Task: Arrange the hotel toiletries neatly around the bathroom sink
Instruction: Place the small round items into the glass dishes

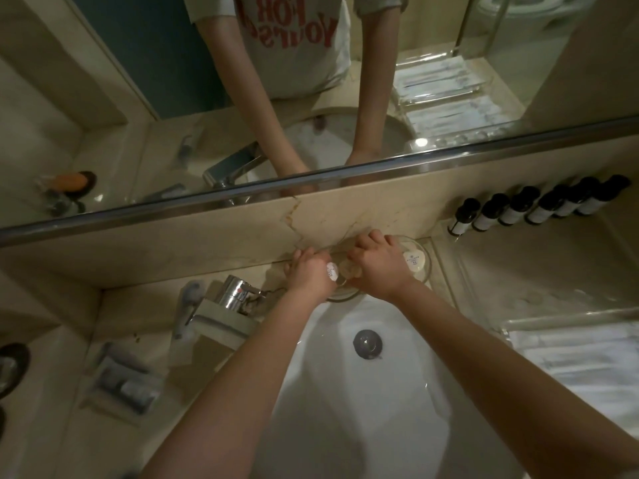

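now, at the counter's back edge behind the sink (345,392), the left grip (311,274) pinches a small wrapped soap (331,271) over a glass dish (342,296), while the right grip (377,267) curls on something i cannot tell, so set the soap down flat, centred, label up.

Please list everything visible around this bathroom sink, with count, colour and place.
sink: one, white, centre
drain plug: one, chrome, in sink
faucet: one, chrome, left of sink
glass dish: at least one, clear, behind sink, under hands
round soap: one, white, in dish
bottles: about six, dark, by wall, right
clear tray: one, holding white packets, right
mirror: one, above counter
left hand: one, holding small white packet
right hand: one, fingers curled over dish
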Tool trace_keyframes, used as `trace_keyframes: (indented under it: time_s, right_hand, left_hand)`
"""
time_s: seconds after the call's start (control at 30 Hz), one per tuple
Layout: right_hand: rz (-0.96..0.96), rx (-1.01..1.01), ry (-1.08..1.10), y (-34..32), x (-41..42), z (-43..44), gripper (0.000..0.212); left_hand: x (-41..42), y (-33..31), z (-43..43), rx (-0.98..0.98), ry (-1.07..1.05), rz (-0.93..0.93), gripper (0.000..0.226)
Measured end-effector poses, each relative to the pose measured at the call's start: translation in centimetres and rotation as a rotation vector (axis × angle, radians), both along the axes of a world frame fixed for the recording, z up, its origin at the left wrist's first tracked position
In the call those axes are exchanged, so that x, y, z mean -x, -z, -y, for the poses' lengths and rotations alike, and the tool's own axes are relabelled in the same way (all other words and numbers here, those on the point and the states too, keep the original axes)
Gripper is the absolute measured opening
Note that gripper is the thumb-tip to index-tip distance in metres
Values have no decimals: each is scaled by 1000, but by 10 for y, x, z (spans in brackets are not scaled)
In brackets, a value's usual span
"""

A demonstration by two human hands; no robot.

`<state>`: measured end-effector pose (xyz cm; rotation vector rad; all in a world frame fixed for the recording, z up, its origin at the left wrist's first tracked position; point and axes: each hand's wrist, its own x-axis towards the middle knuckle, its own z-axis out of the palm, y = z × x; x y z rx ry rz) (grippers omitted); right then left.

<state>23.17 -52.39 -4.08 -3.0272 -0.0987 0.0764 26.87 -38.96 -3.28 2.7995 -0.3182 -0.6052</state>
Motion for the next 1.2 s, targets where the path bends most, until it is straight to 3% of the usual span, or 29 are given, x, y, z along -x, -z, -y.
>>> trace_keyframes:
  time_s: [0.37,0.6,0.83,1.2]
  right_hand:
    - [-37,-43,22,-8,2,1,61]
    - [-7,-61,73,-42,21,0,56]
    - [158,-188,86,-98,60,-24,44]
    - [331,-339,-222,-137,122,-134,34]
  left_hand:
    - [1,-11,-4,-39,44,-1,50]
    - [10,-52,-23,-40,93,104,51]
    - [48,-103,-65,89,47,242,52]
    - [139,-136,-188,182,-145,438,40]
